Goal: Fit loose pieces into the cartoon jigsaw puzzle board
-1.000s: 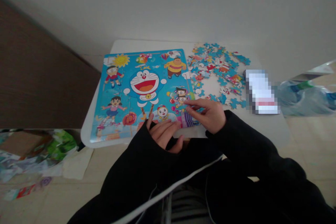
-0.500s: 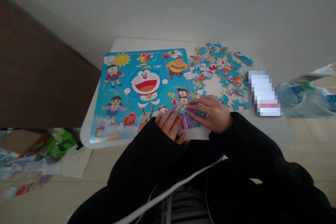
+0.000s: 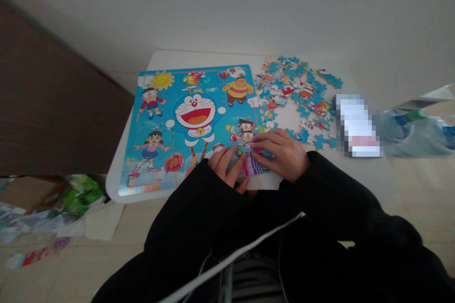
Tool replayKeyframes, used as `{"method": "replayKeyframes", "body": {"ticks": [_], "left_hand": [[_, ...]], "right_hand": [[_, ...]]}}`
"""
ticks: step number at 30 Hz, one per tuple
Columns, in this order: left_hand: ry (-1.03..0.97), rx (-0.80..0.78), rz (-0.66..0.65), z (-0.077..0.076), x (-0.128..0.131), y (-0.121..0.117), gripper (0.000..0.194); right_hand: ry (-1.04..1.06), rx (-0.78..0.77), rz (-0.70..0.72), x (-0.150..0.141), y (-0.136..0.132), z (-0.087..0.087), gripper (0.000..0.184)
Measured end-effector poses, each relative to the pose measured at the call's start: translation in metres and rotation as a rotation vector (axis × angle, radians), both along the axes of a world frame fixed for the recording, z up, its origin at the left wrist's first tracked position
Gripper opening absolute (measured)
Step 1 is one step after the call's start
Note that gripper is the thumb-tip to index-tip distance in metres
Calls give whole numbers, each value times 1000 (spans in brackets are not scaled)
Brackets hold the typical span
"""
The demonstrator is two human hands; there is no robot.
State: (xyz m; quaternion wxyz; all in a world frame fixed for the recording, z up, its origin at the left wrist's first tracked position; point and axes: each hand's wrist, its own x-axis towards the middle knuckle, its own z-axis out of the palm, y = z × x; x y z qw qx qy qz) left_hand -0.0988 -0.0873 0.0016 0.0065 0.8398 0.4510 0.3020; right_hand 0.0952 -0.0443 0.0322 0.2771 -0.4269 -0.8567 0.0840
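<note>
A blue cartoon puzzle board [image 3: 227, 118] lies flat on the white table, with a large laughing cat in its middle. Over the board's lower right part, my right hand [image 3: 286, 154] pinches a puzzle piece [image 3: 248, 137] between thumb and fingers. That piece shows a cartoon face and overlaps a similar printed figure just above it. My left hand [image 3: 224, 168] rests on the board's lower edge, fingers spread, its fingertips close to the piece. Whether those fingertips touch the piece I cannot tell.
Loose puzzle pieces [image 3: 302, 90] are heaped right of the board on the table [image 3: 115, 184]. A phone [image 3: 359, 125] lies at the table's right side, beside a clear plastic bag [image 3: 419, 135]. A dark brown panel [image 3: 53, 104] stands at left, above a green package [image 3: 83, 194] on the floor.
My right hand has shifted slightly left with the puzzle piece. The left hand's fingers have spread a little further apart. The view has moved slightly.
</note>
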Motion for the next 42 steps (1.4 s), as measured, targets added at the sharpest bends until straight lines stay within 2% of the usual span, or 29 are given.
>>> {"method": "replayKeyframes", "body": {"ticks": [4,10,13,17,23,28,37,42], "left_hand": [[-22,-9,40,2,-1,0,32],[-39,-16,20,3,-3,-2,32],[-66,-14,38,2,-1,-1,28],[-115,75,35,-1,5,5,26],[-86,66,-13,-3,9,12,20],[-79,106,-14,-4,10,13,23],[-93,70,-18,-1,12,7,24],[-101,-10,-15,1,9,5,26]], "right_hand": [[21,46,0,-4,-3,0,14],[22,41,102,-5,-6,5,13],[34,-8,65,0,-3,5,15],[-5,-19,14,5,1,2,23],[-3,-35,8,5,0,-1,24],[15,-55,-11,4,0,-1,24],[14,-26,-7,3,0,-1,23],[17,-40,-10,4,-1,-3,23]]}}
